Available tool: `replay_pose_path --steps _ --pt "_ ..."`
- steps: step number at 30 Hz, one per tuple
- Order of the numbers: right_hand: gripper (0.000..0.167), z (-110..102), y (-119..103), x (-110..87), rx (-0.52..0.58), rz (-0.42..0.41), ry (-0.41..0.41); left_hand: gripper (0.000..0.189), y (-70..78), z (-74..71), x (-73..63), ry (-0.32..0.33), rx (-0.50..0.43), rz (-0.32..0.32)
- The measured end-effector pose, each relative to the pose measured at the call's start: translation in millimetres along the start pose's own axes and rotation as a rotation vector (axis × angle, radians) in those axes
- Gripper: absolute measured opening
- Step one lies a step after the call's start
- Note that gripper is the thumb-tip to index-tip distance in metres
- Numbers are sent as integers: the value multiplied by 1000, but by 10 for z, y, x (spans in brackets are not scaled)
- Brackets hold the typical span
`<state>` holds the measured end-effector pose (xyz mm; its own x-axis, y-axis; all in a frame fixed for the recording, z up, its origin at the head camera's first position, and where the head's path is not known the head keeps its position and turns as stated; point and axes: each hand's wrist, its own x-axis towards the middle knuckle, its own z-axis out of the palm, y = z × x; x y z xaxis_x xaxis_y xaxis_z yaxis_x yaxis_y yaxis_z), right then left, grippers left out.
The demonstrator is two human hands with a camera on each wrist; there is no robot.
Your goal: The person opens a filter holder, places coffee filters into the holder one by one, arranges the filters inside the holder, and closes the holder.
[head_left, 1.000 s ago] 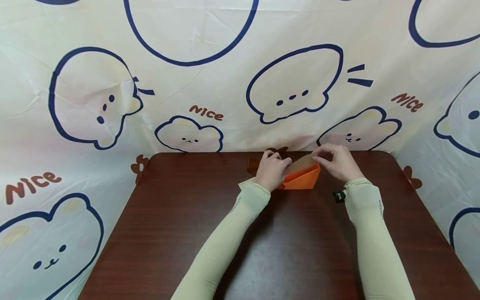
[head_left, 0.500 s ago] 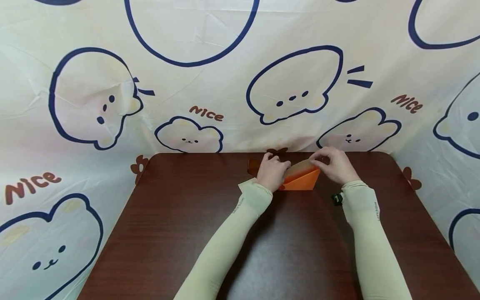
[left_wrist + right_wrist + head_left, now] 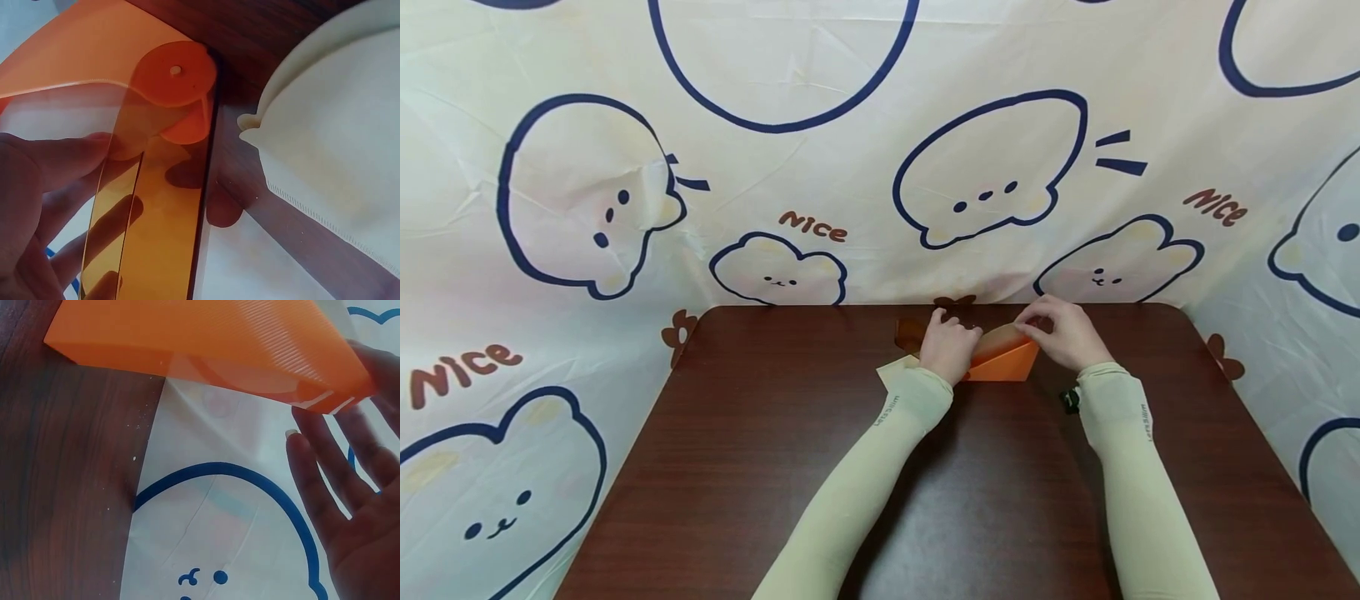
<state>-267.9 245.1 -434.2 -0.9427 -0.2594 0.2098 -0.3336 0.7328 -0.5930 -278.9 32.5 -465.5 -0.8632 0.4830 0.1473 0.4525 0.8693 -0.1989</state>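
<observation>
Orange plastic holder (image 3: 1002,365), back of the worktop (image 3: 1000,500); seemed light, stiff, best held by its edges. Left hand (image 3: 949,350): fingers curled round amber panel (image 3: 165,231). Right hand (image 3: 1063,333): fingers pinched holder's corner.

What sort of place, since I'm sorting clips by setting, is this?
Probably a makeshift indoor booth for tabletop work: wrinkled, cartoon-printed sheeting hangs behind and on both sides of a dark brown table.
</observation>
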Motion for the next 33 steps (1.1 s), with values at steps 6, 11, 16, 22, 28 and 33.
replay_pose_path --steps 6,11,16,22,28,33 --pt "12 14 16 2 -18 11 1 29 11 35 10 2 24 8" --pt "14 21 25 3 -29 35 -4 27 18 63 20 -3 37 9" --pt "18 15 26 0 -26 63 -21 30 28 82 33 -6 42 7" --pt "18 26 55 10 -15 81 -26 33 42 61 33 -14 36 7" --pt "19 25 84 12 -1 92 -26 34 38 17 16 -23 15 1" --pt "21 9 78 0 7 90 -38 32 -2 -34 -13 -5 -31 2"
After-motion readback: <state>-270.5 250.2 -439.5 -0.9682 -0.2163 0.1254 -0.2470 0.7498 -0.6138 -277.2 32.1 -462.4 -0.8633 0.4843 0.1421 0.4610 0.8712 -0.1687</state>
